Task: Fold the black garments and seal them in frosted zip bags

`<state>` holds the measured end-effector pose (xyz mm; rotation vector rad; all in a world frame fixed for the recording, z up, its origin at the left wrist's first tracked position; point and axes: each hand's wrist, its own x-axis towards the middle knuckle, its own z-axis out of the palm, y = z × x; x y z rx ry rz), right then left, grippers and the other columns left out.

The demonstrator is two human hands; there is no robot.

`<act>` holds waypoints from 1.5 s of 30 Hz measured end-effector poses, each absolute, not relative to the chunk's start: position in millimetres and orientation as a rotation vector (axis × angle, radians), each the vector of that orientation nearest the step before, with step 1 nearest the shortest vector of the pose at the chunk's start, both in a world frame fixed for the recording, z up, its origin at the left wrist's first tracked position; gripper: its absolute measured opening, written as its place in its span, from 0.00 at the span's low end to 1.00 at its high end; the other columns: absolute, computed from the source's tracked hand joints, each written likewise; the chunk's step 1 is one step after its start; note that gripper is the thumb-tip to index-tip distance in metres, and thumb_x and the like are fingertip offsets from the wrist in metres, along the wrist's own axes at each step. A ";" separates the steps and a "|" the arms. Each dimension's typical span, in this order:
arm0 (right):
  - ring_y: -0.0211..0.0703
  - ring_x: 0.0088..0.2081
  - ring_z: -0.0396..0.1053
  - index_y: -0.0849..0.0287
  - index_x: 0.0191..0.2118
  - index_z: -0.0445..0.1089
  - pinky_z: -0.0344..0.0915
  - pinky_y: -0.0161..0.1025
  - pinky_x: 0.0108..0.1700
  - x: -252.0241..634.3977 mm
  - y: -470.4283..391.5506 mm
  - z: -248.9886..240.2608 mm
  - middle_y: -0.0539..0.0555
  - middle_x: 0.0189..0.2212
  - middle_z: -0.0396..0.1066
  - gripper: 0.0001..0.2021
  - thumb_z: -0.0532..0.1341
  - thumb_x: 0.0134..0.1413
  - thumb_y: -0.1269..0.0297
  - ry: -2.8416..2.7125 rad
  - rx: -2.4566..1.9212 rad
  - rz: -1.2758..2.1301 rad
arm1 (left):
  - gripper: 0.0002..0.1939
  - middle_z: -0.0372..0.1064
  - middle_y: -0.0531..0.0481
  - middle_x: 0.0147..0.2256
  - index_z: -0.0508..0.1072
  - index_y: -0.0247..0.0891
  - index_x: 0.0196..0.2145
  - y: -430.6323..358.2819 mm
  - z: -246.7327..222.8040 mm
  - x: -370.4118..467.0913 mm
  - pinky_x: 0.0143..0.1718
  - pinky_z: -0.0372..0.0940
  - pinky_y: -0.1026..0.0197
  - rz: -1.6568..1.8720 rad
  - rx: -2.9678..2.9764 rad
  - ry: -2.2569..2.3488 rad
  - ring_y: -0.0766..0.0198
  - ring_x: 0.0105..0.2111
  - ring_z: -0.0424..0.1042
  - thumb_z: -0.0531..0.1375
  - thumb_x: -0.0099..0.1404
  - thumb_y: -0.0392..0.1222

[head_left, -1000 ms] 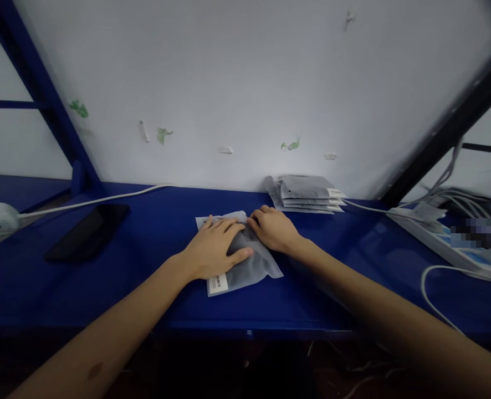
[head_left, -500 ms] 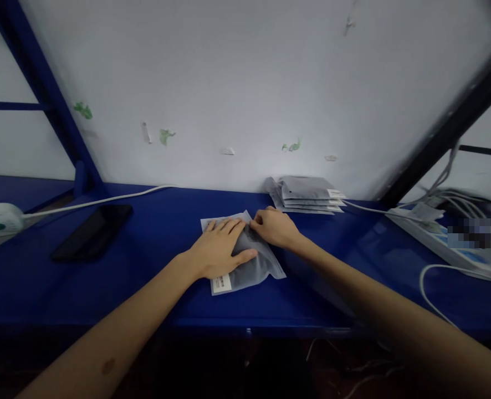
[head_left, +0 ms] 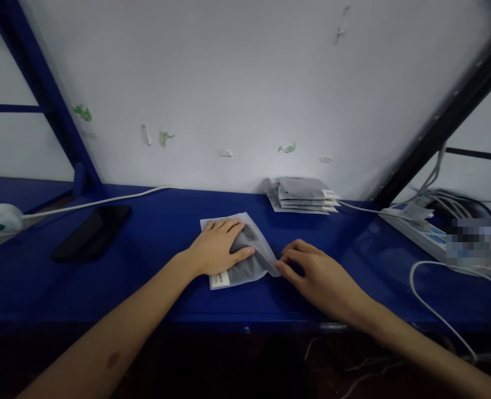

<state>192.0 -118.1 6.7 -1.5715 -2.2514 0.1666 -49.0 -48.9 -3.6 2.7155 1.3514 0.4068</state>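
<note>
A frosted plastic zip bag (head_left: 254,252) lies flat on the blue tabletop, with something dark grey inside and a white barcode label at its lower left corner. My left hand (head_left: 218,246) rests palm down over the bag's left half, fingers stretched out and slightly spread, covering part of it. At the lower right corner, where the zip edge ends, my right hand (head_left: 312,271) is closed, its thumb and index finger pinching the bag's edge.
Several similar bags are stacked (head_left: 303,194) against the wall at the back. A black phone (head_left: 91,233) lies to the left, near a white power strip (head_left: 0,219). Tangled cables and a white box-like item (head_left: 420,233) occupy the right side.
My right hand has moved from the bag's top corner down along its right edge to the lower right corner. My left hand has stayed flat on the bag.
</note>
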 end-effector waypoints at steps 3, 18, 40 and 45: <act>0.52 0.44 0.72 0.55 0.44 0.73 0.68 0.50 0.47 195.8 -88.6 3.4 0.58 0.45 0.71 0.14 0.55 0.63 0.53 -2.199 -1.609 0.099 | 0.39 0.53 0.40 0.68 0.58 0.39 0.67 -50.2 -0.6 -49.3 0.66 0.48 0.41 0.387 2.710 1.343 0.45 0.67 0.52 0.45 0.69 0.68; 0.54 0.55 0.66 0.62 0.52 0.70 0.60 0.47 0.59 211.6 8.1 -32.0 0.63 0.50 0.70 0.19 0.54 0.65 0.55 -2.109 -1.682 0.035 | 0.26 0.63 0.43 0.62 0.66 0.39 0.60 -46.5 13.1 -61.0 0.61 0.59 0.43 0.443 2.708 1.378 0.48 0.60 0.63 0.51 0.68 0.50; 0.54 0.55 0.66 0.62 0.52 0.71 0.61 0.48 0.58 213.8 7.6 -26.4 0.63 0.51 0.70 0.19 0.55 0.64 0.56 -2.132 -1.649 0.085 | 0.25 0.58 0.48 0.66 0.63 0.42 0.64 -44.4 12.1 -62.2 0.66 0.52 0.43 0.442 2.635 1.357 0.52 0.66 0.55 0.47 0.72 0.48; 0.54 0.55 0.66 0.62 0.53 0.71 0.61 0.47 0.59 213.3 6.5 -25.4 0.64 0.52 0.69 0.19 0.55 0.64 0.56 -2.133 -1.649 0.099 | 0.31 0.53 0.47 0.68 0.62 0.47 0.65 -45.5 9.1 -64.3 0.63 0.55 0.40 0.456 2.609 1.364 0.45 0.65 0.55 0.49 0.70 0.62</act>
